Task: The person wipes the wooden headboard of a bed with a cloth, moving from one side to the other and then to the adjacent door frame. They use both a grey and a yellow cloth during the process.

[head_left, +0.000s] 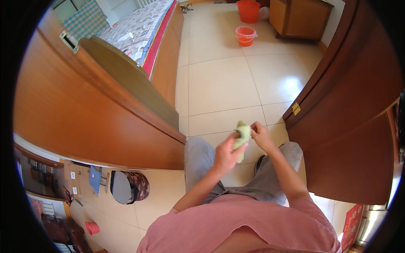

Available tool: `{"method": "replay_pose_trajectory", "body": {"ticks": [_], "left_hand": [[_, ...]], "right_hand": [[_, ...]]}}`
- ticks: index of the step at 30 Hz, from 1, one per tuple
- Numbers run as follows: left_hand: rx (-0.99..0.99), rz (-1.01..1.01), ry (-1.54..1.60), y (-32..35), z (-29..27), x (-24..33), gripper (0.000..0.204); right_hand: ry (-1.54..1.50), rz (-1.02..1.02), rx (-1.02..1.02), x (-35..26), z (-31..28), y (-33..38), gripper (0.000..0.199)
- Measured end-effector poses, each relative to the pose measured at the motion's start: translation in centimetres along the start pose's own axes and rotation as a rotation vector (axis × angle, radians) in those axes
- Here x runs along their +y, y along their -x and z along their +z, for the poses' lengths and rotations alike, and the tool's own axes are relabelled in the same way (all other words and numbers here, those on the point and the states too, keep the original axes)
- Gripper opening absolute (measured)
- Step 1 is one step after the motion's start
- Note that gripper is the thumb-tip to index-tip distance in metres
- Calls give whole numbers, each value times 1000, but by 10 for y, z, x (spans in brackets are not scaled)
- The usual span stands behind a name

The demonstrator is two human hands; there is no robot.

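Note:
A pale green cloth [242,137] hangs bunched between both my hands, in front of my grey trousers. My left hand [227,152] grips its lower part from the left, fingers wrapped around it. My right hand [260,135] pinches its upper edge from the right. Below the cloth lies the beige tiled floor [223,80].
A brown wooden door [84,122] stands to my left and a wooden door leaf [354,122] with a brass hinge to my right. Ahead are a bed [139,33] with a patterned cover, two orange buckets [247,23] and a wooden cabinet [299,17].

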State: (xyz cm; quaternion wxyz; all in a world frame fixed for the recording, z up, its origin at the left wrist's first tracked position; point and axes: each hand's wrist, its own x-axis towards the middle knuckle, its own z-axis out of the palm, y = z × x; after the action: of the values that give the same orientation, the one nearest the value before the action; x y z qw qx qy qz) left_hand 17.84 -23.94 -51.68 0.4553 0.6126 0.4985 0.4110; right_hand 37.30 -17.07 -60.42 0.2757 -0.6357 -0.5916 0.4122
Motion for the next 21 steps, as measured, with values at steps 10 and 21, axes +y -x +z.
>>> {"method": "replay_pose_trajectory", "body": {"ticks": [10,21], "left_hand": [[-157,552,-463,87,-40,9,43],[80,-150,-835,143,-158,-124,26]], "right_hand": [[-1438,412,-469,-14,66,118,53],[-1066,82,-316,-204,105,76,39]]}}
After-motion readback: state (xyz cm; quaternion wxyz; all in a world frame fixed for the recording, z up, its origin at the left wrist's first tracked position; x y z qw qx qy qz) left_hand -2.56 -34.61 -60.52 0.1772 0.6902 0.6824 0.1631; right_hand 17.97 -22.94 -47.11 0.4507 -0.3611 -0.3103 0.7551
